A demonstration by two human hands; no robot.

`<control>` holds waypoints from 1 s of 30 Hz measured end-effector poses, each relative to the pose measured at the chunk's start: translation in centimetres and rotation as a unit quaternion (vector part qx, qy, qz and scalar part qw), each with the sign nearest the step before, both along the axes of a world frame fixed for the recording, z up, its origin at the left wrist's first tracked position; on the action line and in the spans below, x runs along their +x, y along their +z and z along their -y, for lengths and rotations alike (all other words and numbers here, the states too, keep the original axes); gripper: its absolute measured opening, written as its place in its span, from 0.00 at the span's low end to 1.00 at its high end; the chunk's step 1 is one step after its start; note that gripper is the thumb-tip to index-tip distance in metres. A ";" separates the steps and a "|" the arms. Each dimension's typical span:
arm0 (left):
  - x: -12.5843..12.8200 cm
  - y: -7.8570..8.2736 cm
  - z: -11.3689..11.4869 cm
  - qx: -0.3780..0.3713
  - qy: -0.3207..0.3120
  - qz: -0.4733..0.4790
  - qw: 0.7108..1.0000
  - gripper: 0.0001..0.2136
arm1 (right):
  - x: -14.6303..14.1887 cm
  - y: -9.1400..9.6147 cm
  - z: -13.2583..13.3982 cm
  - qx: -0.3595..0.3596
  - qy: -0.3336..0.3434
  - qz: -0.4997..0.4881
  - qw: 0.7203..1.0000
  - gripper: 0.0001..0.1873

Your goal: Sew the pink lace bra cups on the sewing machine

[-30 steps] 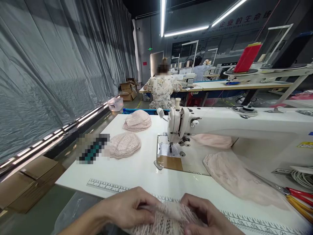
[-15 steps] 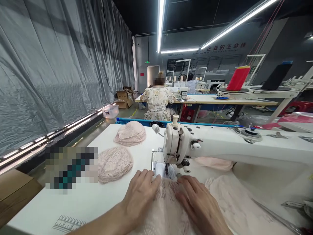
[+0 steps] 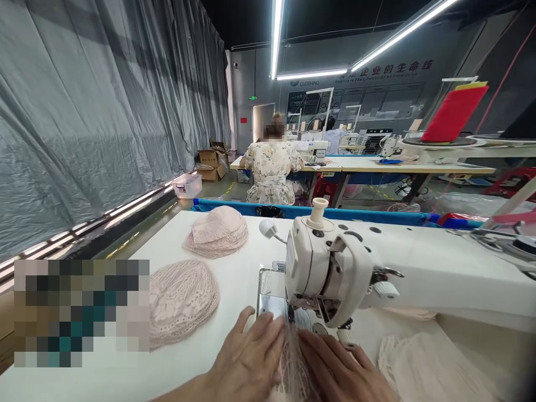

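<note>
A strip of pale pink lace fabric (image 3: 293,363) runs up to the needle area of a white sewing machine (image 3: 330,273), gathered into a narrow ridge. My left hand (image 3: 251,352) grips the lace from its left side, its fingertips beside the metal needle plate (image 3: 272,304). On the right, my right hand (image 3: 339,363) presses its bent, close-set fingers onto the same piece, just below the machine head. The undersides of both hands are hidden. Lace meets the presser foot (image 3: 291,315) between my fingertips.
Two stacks of pink lace pieces, a nearer stack (image 3: 184,301) and a farther stack (image 3: 218,231), lie on the white table (image 3: 125,382). More pale fabric (image 3: 431,365) lies right of the machine. A red thread cone (image 3: 455,114) stands behind. A person (image 3: 272,167) sits ahead, back turned.
The view has moved closer to the machine, which looks larger. Both hands stay on the lace, now closer together, and the fabric between them looks narrower and more bunched.
</note>
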State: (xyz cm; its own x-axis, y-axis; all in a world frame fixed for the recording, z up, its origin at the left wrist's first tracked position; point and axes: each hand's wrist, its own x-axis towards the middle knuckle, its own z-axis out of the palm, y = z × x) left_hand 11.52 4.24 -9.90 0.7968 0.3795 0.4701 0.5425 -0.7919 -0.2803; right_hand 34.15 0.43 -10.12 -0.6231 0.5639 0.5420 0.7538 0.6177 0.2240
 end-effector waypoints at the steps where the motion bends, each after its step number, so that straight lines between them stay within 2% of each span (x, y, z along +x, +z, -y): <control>1: 0.0 -0.2 -0.4 -0.001 0.007 0.003 1.000 0.20 | 0.1 -0.1 -0.3 0.004 -0.002 0.005 1.000 0.32; 4: 0.3 -0.8 -2.2 -0.025 0.025 0.005 0.999 0.20 | 0.2 -0.4 -1.6 -0.015 -0.004 0.008 1.000 0.27; 6: 0.6 -0.8 -3.5 -0.060 0.044 -0.009 0.997 0.17 | 0.2 -0.5 -2.6 -0.025 -0.012 -0.031 0.999 0.22; 10: 1.1 0.1 -4.5 -0.111 0.087 0.001 0.990 0.09 | 0.6 0.3 -3.6 -0.048 -0.011 -0.106 0.993 0.19; 11: 1.2 0.4 -4.2 -0.113 0.080 0.017 0.990 0.07 | 0.7 0.6 -3.4 -0.060 -0.001 -0.099 0.993 0.18; 13: 1.3 0.9 -3.0 -0.115 0.023 0.060 0.991 0.05 | 1.0 0.9 -2.4 -0.072 0.024 -0.071 0.995 0.18; 15: 1.3 1.0 -1.3 -0.117 -0.065 0.107 0.985 0.07 | 0.8 0.6 -1.2 -0.066 0.054 -0.048 0.995 0.16; 17: 1.2 0.9 0.2 -0.103 -0.114 0.130 0.980 0.10 | 0.1 -0.2 0.0 -0.039 0.069 -0.078 0.994 0.19; 19: 1.2 0.6 1.2 -0.076 -0.104 0.134 0.983 0.13 | -0.8 -1.0 0.6 -0.033 0.065 -0.135 0.988 0.26; 21: 1.2 0.5 1.7 -0.069 -0.083 0.135 0.985 0.13 | -1.3 -1.2 0.9 -0.068 0.070 -0.153 0.983 0.23; 26: 1.4 0.7 1.6 -0.078 -0.071 0.154 0.982 0.11 | -0.9 -0.1 0.8 -0.121 0.072 -0.163 0.976 0.13; 28: 1.5 1.0 1.5 -0.088 -0.075 0.161 0.980 0.13 | -0.6 0.4 0.8 -0.134 0.065 -0.160 0.976 0.14; 30: 1.6 1.4 1.5 -0.110 -0.076 0.167 0.977 0.13 | -0.6 0.6 0.8 -0.130 0.069 -0.147 0.978 0.19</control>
State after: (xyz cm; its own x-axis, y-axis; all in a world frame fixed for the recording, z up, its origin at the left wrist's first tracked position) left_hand 13.14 2.78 -8.54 0.6684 0.3899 0.6334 0.4466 -0.8914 0.0774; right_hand 33.51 -0.39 -9.51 -0.5420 0.6272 0.5594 0.6670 0.7259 -0.1676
